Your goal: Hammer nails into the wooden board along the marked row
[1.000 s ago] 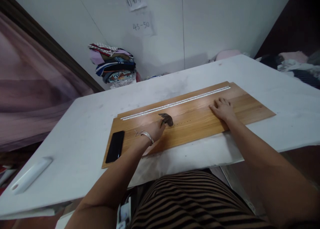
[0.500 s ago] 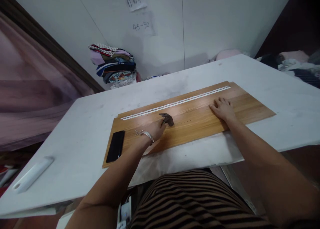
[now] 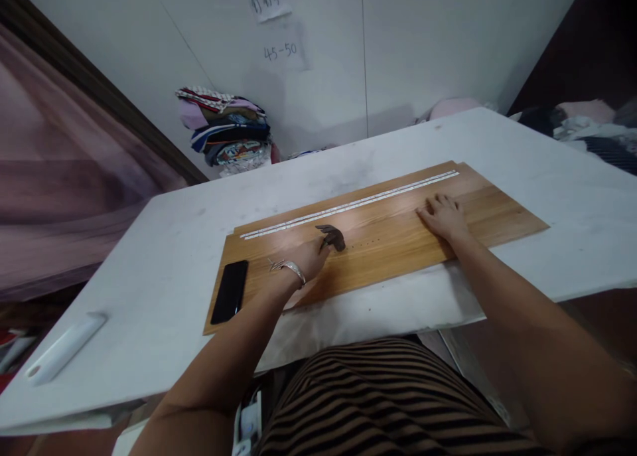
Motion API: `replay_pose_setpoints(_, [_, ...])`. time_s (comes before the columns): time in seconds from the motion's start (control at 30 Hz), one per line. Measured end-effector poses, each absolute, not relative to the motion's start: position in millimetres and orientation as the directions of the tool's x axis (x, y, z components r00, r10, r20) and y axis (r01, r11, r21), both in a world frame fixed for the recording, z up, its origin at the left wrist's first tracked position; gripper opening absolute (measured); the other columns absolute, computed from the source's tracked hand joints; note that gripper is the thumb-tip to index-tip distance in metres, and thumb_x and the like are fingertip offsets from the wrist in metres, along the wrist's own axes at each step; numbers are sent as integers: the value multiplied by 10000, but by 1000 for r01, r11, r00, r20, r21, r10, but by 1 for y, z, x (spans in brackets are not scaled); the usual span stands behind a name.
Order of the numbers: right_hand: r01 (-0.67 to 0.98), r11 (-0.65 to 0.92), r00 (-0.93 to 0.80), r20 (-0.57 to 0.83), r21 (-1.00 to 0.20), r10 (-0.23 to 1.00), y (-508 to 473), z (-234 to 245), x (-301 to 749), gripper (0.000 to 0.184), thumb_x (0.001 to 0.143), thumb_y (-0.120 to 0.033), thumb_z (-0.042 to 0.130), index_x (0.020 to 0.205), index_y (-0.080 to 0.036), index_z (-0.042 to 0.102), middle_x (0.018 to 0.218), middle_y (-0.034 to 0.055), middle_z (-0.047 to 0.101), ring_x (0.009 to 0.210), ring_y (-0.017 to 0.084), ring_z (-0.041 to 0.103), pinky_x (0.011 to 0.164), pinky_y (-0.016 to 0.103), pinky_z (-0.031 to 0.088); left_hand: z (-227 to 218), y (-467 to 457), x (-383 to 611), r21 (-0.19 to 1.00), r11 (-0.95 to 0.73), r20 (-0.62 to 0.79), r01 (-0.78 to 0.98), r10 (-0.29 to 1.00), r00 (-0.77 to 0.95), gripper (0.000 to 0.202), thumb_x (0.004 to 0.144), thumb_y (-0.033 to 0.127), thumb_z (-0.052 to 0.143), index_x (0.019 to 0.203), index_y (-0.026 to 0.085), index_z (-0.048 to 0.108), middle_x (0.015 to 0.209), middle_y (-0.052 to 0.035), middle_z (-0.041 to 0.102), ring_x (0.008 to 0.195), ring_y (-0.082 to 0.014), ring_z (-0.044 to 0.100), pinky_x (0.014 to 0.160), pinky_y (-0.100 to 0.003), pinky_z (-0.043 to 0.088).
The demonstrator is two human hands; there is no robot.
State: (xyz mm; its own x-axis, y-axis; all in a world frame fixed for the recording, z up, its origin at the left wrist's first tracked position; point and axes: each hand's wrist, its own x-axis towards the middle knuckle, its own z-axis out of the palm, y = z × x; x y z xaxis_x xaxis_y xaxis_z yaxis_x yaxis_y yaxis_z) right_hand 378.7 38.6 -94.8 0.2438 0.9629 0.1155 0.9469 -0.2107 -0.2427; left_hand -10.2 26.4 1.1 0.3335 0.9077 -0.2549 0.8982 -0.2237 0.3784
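Single head-worn view, looking forward and down, close over table

The board is wood with a warm grain and a smooth, faintly glossy finish that catches the light. A pale strip along its far edge looks like metal, lightly shiny. The hammer head is dark, dull metal. The phone is glossy black. The worktop is matt white, smudged grey. The bracelet on the left wrist gleams silver.

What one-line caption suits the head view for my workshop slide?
Left hand grips a hammer on a wooden board; right hand lies flat.
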Motion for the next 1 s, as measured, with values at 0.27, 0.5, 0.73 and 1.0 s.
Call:
replay_pose_setpoints(0.27, [947, -221, 252, 115, -231, 961, 39, -96, 379, 510, 1003, -547, 360, 1229, -203, 661, 1409, 185, 596, 1352, 352, 464, 1111, 535, 346, 9, 27, -7, 326, -205, -255, 923, 921, 294, 328, 1007, 402, 440, 1018, 193, 693, 913, -96, 764, 886, -268, 723, 788, -352, 515])
replay_pose_setpoints(0.5, [945, -214, 251, 130, -248, 959, 39, -96, 378, 512, 996, -544, 367, 1218, -199, 673, 1403, 187, 604, 1340, 361, 468, 1106, 550, 350, 3, 26, -8, 325, -220, -294, 920, 901, 320, 345, 1020, 411, 419, 1031, 180, 675, 899, -101, 756, 845, -257, 713, 766, -352, 508])
replay_pose_setpoints(0.73, [944, -213, 248, 117, -253, 962, 39, -96, 379, 526, 991, -545, 364, 1241, -191, 662, 1433, 200, 582, 1354, 374, 454, 1104, 563, 339, 6, 28, -8, 328, -213, -257, 920, 918, 304, 341, 1010, 407, 427, 1056, 192, 687, 904, -94, 759, 868, -262, 719, 788, -359, 510])
replay_pose_setpoints(1.0, [947, -216, 251, 124, -238, 960, 39, -95, 379, 498, 999, -551, 366, 1198, -205, 665, 1400, 186, 597, 1341, 358, 472, 1107, 542, 347, 1, 26, -11, 361, -209, -269, 909, 910, 316, 317, 1001, 416, 438, 990, 209, 678, 836, -67, 743, 814, -244, 712, 773, -351, 518])
